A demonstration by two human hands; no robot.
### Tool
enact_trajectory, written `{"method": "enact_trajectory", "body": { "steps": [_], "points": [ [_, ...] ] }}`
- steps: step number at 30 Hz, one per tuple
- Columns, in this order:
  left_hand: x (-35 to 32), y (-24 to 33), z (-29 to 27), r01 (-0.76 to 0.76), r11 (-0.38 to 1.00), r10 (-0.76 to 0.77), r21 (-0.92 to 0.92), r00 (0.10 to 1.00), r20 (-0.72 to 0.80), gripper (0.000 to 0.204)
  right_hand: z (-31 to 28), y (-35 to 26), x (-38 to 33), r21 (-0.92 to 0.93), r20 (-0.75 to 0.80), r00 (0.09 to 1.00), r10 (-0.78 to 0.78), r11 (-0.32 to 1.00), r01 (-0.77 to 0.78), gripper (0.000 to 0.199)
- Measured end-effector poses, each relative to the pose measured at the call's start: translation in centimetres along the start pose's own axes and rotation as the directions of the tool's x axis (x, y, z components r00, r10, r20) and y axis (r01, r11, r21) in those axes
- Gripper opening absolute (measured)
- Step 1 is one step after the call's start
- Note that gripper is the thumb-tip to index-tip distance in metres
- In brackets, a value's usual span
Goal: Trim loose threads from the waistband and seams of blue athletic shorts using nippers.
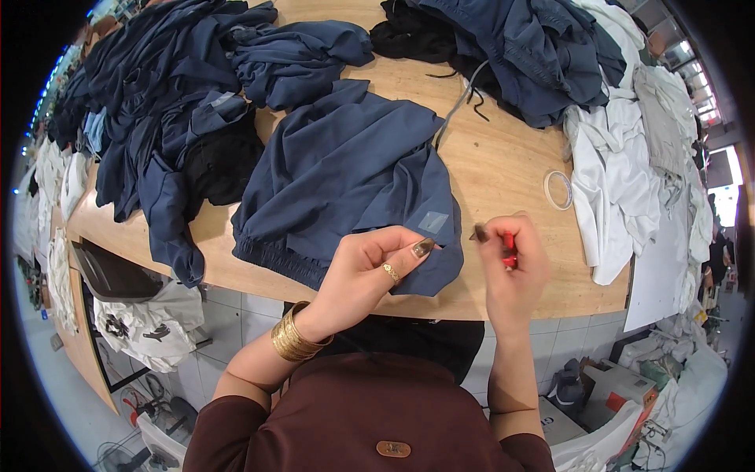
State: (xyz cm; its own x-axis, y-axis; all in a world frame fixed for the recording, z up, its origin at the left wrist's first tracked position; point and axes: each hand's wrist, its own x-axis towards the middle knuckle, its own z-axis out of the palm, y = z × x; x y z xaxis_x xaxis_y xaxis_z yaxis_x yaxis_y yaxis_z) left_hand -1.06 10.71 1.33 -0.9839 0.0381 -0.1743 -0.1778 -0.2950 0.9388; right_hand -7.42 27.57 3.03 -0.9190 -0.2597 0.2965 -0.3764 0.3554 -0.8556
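Lying spread on the wooden bench (503,169), navy garment (346,173) with its lower corner pinched in the left hand (370,271), right hand (511,259) just beside that corner, curled around a small red tool (510,250).

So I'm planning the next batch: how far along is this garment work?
Hard to call anything finished: no sorted stack shows. In hand: the left hand pinches the hem of a navy garment spread on the wooden table, while the right hand closes its grip on a small red tool. Left, seemingly: a navy heap to the left, another navy pile and white garments to the right.
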Motion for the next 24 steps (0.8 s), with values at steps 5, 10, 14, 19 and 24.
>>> {"method": "enact_trajectory", "body": {
  "steps": [5,10,14,19,24],
  "points": [
    [0.0,0.2,-0.3,0.024,1.000,-0.024,-0.009,0.999,-0.036,0.021,0.6,0.1,-1.0,0.110,0.064,0.998,-0.020,0.994,0.013,0.026],
    [-0.2,0.3,0.0,-0.053,0.998,0.051,-0.026,0.997,-0.065,0.020,0.6,-0.1,-1.2,-0.154,0.108,0.981,-0.164,0.972,0.179,0.023],
    [-0.1,0.3,0.0,-0.088,0.995,0.084,-0.051,0.994,-0.064,0.019,0.6,-0.2,-1.1,-0.234,0.111,0.967,-0.230,0.939,0.250,0.021],
    [-0.3,0.4,-0.3,-0.053,0.999,0.053,-0.005,0.999,0.006,0.020,0.6,0.0,-1.1,-0.247,0.107,0.965,-0.240,0.933,0.260,0.019],
    [-0.2,0.1,-0.4,-0.041,0.999,0.042,0.031,0.999,-0.021,0.019,0.6,0.3,-1.3,-0.200,0.063,0.982,-0.175,0.962,0.184,0.018]
  ]
}}
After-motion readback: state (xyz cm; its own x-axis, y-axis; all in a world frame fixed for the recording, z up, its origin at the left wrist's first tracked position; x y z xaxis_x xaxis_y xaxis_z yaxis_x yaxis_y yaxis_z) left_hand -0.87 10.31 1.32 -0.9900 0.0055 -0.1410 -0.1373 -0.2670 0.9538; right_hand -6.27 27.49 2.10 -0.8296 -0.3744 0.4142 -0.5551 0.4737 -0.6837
